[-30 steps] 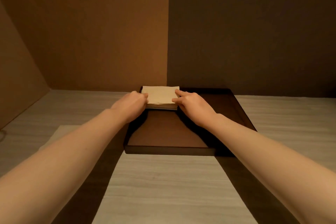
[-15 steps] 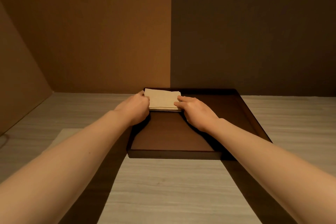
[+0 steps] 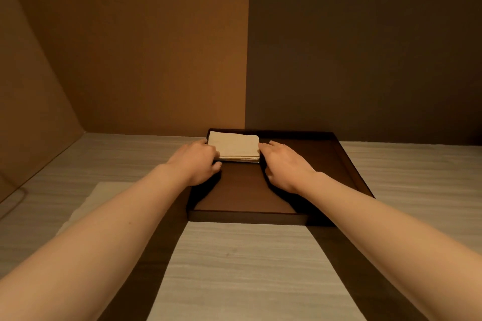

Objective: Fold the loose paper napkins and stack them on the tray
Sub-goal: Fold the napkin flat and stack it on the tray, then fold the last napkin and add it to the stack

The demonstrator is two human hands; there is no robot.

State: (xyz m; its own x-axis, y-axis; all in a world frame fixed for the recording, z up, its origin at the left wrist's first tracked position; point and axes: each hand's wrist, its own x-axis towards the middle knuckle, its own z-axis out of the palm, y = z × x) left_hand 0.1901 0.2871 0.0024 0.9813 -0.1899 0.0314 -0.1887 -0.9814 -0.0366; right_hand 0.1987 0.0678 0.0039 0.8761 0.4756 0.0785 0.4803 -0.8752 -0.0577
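Our left hand and right hand sit equally near, fingers pressing the short ends of the stack of folded napkins, which lies long side to side in the tray's far left corner.

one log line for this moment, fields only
stage: squaring stack | napkin stack: tray far-left corner | left hand: at left edge | right hand: at right edge

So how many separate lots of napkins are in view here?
2. A folded stack sits in the far left corner of the tray, flanked by both hands. A loose unfolded napkin lies on the table left of the tray, partly hidden under the left forearm; more may be hidden.
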